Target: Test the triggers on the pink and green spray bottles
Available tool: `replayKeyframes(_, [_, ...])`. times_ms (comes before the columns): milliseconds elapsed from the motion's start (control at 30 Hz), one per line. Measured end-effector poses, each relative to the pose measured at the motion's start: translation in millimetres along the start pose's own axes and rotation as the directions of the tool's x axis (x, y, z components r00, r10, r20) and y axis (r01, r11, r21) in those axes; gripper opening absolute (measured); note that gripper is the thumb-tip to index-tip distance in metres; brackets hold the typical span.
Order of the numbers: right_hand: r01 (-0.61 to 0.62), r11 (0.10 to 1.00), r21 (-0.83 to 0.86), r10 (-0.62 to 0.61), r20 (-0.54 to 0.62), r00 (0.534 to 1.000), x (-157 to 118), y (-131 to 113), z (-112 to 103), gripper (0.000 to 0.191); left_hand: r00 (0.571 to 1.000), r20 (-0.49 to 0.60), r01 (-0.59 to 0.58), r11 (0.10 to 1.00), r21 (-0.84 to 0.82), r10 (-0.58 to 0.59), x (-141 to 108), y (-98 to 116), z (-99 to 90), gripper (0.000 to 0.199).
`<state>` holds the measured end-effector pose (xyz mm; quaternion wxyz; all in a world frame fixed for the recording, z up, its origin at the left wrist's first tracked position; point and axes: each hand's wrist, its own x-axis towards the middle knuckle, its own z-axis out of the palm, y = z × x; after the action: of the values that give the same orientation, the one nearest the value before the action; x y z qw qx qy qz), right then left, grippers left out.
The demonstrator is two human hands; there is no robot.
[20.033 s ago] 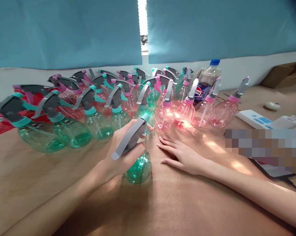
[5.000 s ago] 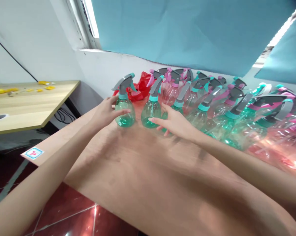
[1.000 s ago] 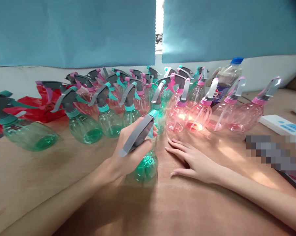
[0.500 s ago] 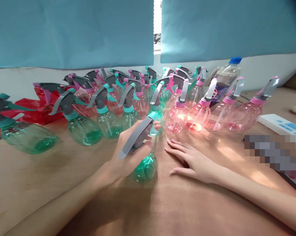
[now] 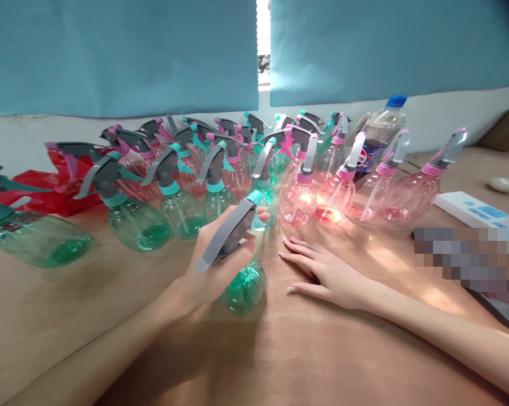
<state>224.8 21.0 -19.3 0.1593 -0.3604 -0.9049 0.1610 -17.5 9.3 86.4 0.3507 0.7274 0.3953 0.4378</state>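
Observation:
My left hand (image 5: 214,256) is wrapped round the neck of a green spray bottle (image 5: 243,288) with a grey and turquoise trigger head. The bottle stands upright on the wooden table (image 5: 305,355), its neck hidden by my fingers. To the right, my right hand (image 5: 328,273) lies flat on the tabletop, fingers apart, holding nothing. Just behind the hands stand more bottles: a green spray bottle (image 5: 220,206) with a turquoise collar and a pink spray bottle (image 5: 295,203) with a pink collar.
Several green and pink spray bottles fill the back. A red plastic bag (image 5: 74,180) lies at left. At right are a large blue-capped drink bottle (image 5: 381,132), a white box-like device (image 5: 469,208), a white mouse (image 5: 504,184) and a dark-edged, pixelated object (image 5: 474,262).
The whole view has shifted slightly, so everything appears a little further left. Both hands keep their poses, the left still around the bottle's neck.

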Motion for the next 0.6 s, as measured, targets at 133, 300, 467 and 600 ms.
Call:
replayKeyframes(133, [0.003,1.000,-0.006,-0.003,0.006,1.000,0.5,-0.8,-1.3,0.068,1.000,0.004,0.030,0.999,-0.043,-0.030,0.2,1.6,1.2,0.035])
replayKeyframes(300, [-0.007,1.000,0.000,0.007,-0.005,1.000,0.4,-2.1,-1.8,0.065,0.998,0.024,0.068,0.993,-0.100,-0.066,1.3,2.5,1.8,0.039])
replayKeyframes(467, [0.004,1.000,-0.019,-0.005,-0.011,1.000,0.4,-1.3,0.1,0.063,0.998,0.010,0.059,0.996,-0.071,-0.058,1.4,2.9,1.5,0.040])
replayKeyframes(600, [0.012,1.000,-0.013,-0.012,-0.022,1.000,0.4,0.3,1.5,0.063,1.000,0.004,0.017,0.999,-0.047,-0.016,1.0,2.3,1.3,0.038])
